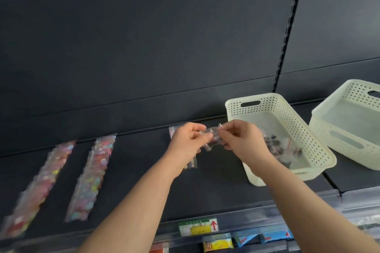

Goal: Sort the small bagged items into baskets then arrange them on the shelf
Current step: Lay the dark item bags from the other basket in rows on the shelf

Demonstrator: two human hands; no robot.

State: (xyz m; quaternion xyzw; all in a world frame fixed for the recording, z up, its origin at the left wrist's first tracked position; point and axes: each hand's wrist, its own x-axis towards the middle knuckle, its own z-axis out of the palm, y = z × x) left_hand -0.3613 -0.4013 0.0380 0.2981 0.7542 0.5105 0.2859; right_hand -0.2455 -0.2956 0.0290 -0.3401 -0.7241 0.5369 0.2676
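Bagged items lie on shelf (216, 187) in overlapped lines: far-left row (39, 189), second row (92, 176), probably fanned so each bag shows. Left grip (188, 139) pinches one end of small clear bag (212, 136), right grip (240, 139) pinches other end; bag held taut above shelf, likely to check contents. Perforated basket (287, 113) beside right grip holds dark bagged pieces (287, 146). Second basket (349, 113) far right, nothing visible inside.

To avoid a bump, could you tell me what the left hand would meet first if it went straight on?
Likely the right hand, which pinches the other end of the same bag; depth is unclear.
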